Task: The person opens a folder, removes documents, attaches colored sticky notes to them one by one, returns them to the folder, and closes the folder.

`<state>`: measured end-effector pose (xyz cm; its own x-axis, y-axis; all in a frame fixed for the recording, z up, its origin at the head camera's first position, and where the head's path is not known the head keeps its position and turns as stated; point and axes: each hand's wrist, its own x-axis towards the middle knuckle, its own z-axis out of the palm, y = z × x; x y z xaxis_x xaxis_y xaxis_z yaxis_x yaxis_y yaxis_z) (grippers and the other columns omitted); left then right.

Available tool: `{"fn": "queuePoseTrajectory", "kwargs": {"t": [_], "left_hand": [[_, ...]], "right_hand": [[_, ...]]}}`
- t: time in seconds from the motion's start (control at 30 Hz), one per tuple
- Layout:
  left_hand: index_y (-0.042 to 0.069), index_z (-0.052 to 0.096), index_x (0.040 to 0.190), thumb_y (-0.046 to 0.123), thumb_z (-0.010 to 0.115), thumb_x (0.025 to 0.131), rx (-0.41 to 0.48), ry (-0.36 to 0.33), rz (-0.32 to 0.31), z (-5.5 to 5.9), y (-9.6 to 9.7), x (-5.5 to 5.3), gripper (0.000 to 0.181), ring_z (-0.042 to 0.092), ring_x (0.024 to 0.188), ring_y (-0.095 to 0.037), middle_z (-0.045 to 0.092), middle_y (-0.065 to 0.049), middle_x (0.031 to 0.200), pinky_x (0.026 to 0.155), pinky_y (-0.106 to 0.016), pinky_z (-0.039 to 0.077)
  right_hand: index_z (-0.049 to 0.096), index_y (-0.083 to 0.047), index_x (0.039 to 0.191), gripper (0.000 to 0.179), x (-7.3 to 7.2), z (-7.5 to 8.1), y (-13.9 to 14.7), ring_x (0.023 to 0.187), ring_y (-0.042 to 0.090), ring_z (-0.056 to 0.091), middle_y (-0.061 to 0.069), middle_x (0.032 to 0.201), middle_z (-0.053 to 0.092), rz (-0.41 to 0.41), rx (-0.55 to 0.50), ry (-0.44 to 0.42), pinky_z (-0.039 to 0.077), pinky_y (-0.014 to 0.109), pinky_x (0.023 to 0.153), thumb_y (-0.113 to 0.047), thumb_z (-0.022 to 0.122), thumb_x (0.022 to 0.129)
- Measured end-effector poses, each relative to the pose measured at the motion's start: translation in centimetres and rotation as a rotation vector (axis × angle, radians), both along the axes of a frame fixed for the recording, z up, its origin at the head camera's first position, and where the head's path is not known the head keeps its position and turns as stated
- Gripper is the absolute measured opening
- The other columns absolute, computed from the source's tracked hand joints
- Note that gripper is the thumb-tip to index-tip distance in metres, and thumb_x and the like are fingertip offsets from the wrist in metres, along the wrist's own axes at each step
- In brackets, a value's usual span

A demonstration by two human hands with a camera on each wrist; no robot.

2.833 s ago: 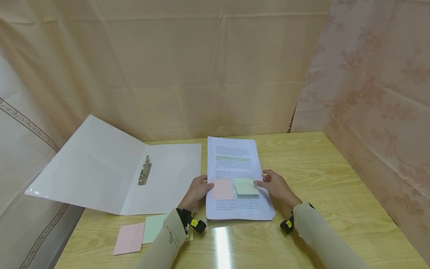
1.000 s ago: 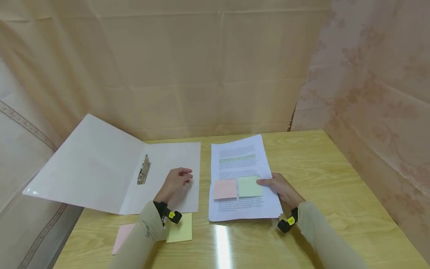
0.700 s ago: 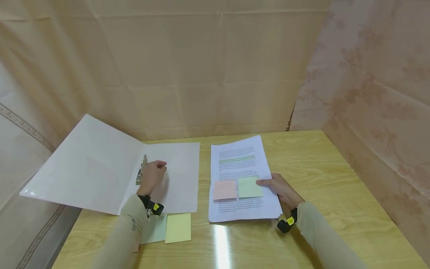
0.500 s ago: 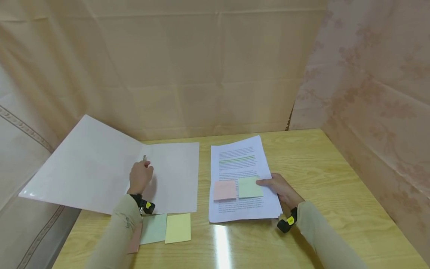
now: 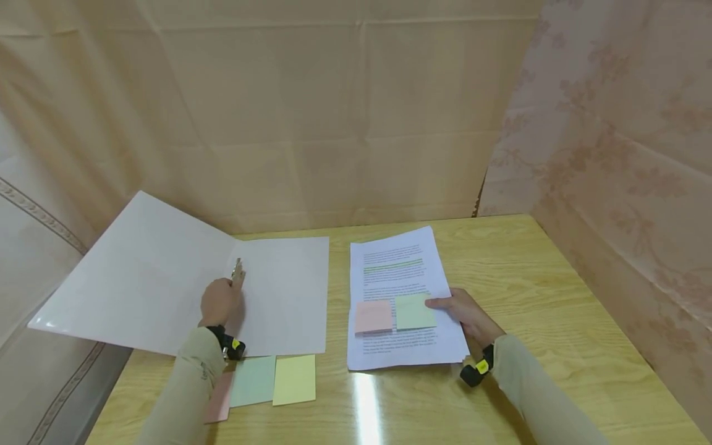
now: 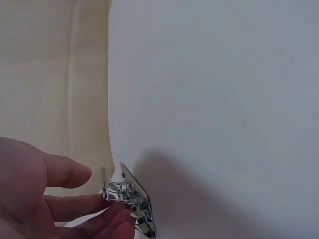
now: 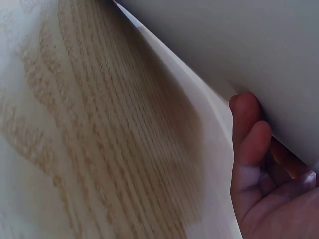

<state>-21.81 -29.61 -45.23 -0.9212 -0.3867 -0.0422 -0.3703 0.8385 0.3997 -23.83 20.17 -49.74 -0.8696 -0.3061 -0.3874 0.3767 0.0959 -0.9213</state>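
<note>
My left hand (image 5: pixel 218 301) is at the metal clip (image 5: pixel 238 271) on the spine of an open white folder (image 5: pixel 289 290). In the left wrist view the fingers (image 6: pixel 117 219) reach to the clip mechanism (image 6: pixel 132 199) and touch it, while the thumb stands apart from it. My right hand (image 5: pixel 467 312) grips the right edge of a stack of printed papers (image 5: pixel 395 266), tilted with its right side raised. The thumb lies on a pale green sticky note pad (image 5: pixel 416 312) on top. Beside that sits a pink sticky note pad (image 5: pixel 372 316). In the right wrist view, curled fingers (image 7: pixel 249 124) support the papers' underside.
In front of the folder lie a yellow note pad (image 5: pixel 295 380), a green note pad (image 5: pixel 253 382) and a pink note pad (image 5: pixel 219 398), partly hidden by the left sleeve. A beige curtain (image 5: pixel 356 123) hangs behind the wooden table (image 5: pixel 534 296).
My left hand has let go of the papers' left edge and moved left across the folder to the clip. The right hand keeps its grip; the papers' right side has risen.
</note>
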Motion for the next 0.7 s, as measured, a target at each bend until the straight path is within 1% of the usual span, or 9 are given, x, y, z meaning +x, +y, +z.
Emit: {"fn": "queuePoseTrajectory", "kwargs": {"t": [0.13, 0.23, 0.33, 0.43, 0.5, 0.6, 0.7], "left_hand": [[-0.012, 0.067, 0.098, 0.028, 0.042, 0.1, -0.036, 0.033, -0.017, 0.0, -0.5, 0.1, 0.047, 0.064, 0.074, -0.035, 0.069, -0.024, 0.086, 0.062, -0.044, 0.049], [-0.012, 0.065, 0.103, 0.023, 0.042, 0.097, -0.004, 0.013, -0.004, -0.1, -1.1, 0.2, 0.042, 0.064, 0.073, -0.033, 0.069, -0.022, 0.082, 0.061, -0.041, 0.05], [-0.013, 0.061, 0.11, 0.02, 0.041, 0.095, 0.042, -0.024, 0.02, -0.2, -1.7, 0.3, 0.042, 0.064, 0.076, -0.033, 0.068, -0.023, 0.085, 0.063, -0.041, 0.05], [-0.015, 0.06, 0.113, 0.022, 0.043, 0.096, 0.055, -0.033, 0.032, -0.3, -2.0, 0.3, 0.044, 0.065, 0.079, -0.035, 0.069, -0.025, 0.091, 0.066, -0.042, 0.052], [-0.015, 0.059, 0.114, 0.024, 0.045, 0.097, 0.067, -0.039, 0.03, -0.5, -2.1, 0.2, 0.045, 0.066, 0.081, -0.036, 0.069, -0.027, 0.095, 0.067, -0.042, 0.053], [-0.015, 0.059, 0.116, 0.024, 0.046, 0.098, 0.099, -0.058, 0.018, -0.6, -1.7, 0.0, 0.045, 0.065, 0.081, -0.034, 0.069, -0.027, 0.096, 0.064, -0.039, 0.052], [-0.015, 0.059, 0.115, 0.022, 0.046, 0.097, 0.137, -0.07, 0.004, -0.8, -1.0, -0.3, 0.043, 0.064, 0.078, -0.029, 0.07, -0.024, 0.092, 0.061, -0.034, 0.05]], "right_hand": [[0.049, -0.001, 0.138, 0.051, 0.1, 0.1, 0.1, 0.086, 0.022, 0.073, 0.004, 0.101, 0.074, -0.007, -0.011, 0.001, 0.059, 0.036, 0.074, -0.013, 0.066, 0.091], [0.048, 0.0, 0.138, 0.052, 0.2, 0.2, 0.2, 0.085, 0.021, 0.073, 0.004, 0.1, 0.074, -0.007, -0.013, 0.012, 0.059, 0.036, 0.073, -0.012, 0.065, 0.091], [0.048, 0.001, 0.139, 0.052, 0.2, 0.2, 0.3, 0.085, 0.021, 0.073, 0.003, 0.099, 0.074, -0.01, -0.013, 0.018, 0.059, 0.035, 0.073, -0.012, 0.065, 0.091], [0.05, 0.0, 0.137, 0.051, 0.2, 0.2, 0.4, 0.085, 0.021, 0.073, 0.003, 0.098, 0.074, -0.018, -0.017, 0.008, 0.058, 0.035, 0.074, -0.013, 0.066, 0.091], [0.049, -0.001, 0.137, 0.051, 0.2, 0.2, 0.5, 0.086, 0.021, 0.073, 0.002, 0.099, 0.074, -0.013, -0.013, 0.004, 0.058, 0.035, 0.074, -0.014, 0.066, 0.091], [0.05, -0.004, 0.138, 0.05, 0.1, 0.4, 0.7, 0.088, 0.021, 0.073, 0.003, 0.101, 0.074, -0.013, -0.013, -0.009, 0.058, 0.036, 0.075, -0.015, 0.065, 0.091], [0.049, -0.006, 0.139, 0.051, 0.0, 0.7, 0.8, 0.089, 0.021, 0.072, 0.002, 0.102, 0.074, -0.013, -0.021, -0.01, 0.058, 0.036, 0.075, -0.016, 0.065, 0.092]]}}
